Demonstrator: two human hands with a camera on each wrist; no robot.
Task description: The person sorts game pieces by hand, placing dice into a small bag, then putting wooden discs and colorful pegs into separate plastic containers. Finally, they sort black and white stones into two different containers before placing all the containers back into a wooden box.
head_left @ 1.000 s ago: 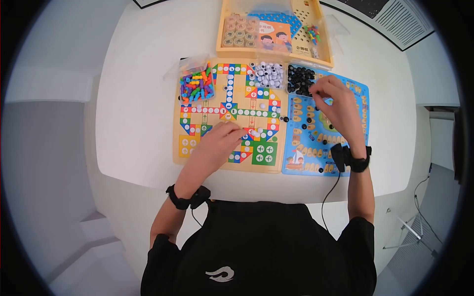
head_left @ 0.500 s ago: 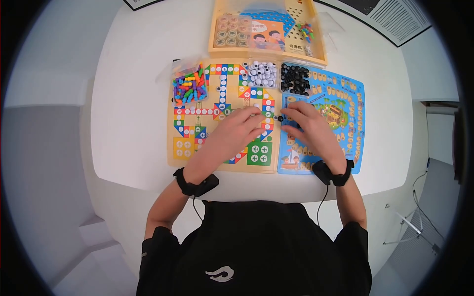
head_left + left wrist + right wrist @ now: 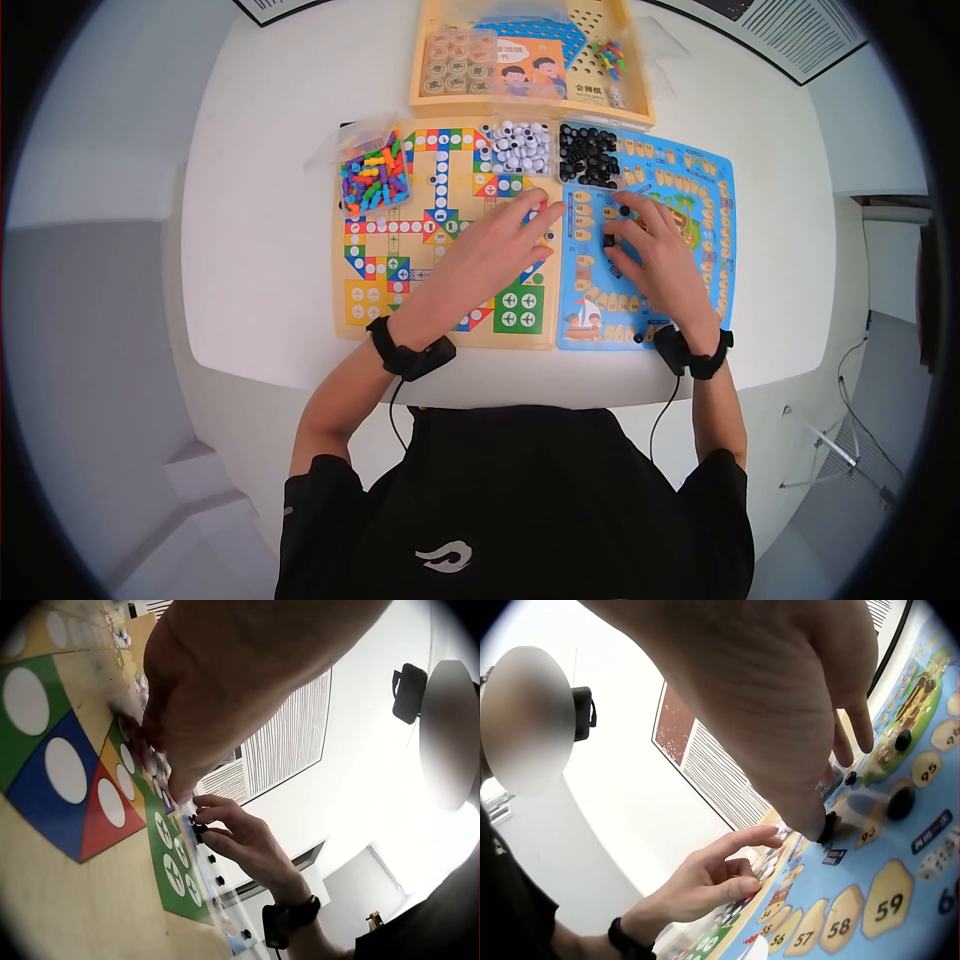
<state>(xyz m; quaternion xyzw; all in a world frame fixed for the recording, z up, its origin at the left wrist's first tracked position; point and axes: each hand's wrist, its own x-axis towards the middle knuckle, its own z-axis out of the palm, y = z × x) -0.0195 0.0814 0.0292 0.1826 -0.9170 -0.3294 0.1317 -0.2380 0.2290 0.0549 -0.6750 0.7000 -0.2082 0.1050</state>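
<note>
Over the right part of the colourful wooden board [image 3: 362,325], the left hand [image 3: 485,262] has its index finger extended and its other fingers loosely bent; nothing shows in its grasp. The right hand [image 3: 662,265] is low over the blue numbered board [image 3: 725,245], fingers spread. In the right wrist view its thumb touches a black piece [image 3: 829,827], while another black piece [image 3: 901,802] lies beside it. Further black pieces rest on the blue board, one [image 3: 638,338] near its front edge. What lies beneath the left palm is hidden.
Behind the boards stand clear boxes of coloured pegs [image 3: 375,185], white pieces [image 3: 521,148] and black pieces [image 3: 588,155]. A wooden tray [image 3: 480,104] with round discs and a booklet [image 3: 530,72] is further back. Cables hang from both wrists.
The right hand has come down from the black-piece box to the blue board, lately shifting slightly right. The left hand has moved right and away from the body across the wooden board.
</note>
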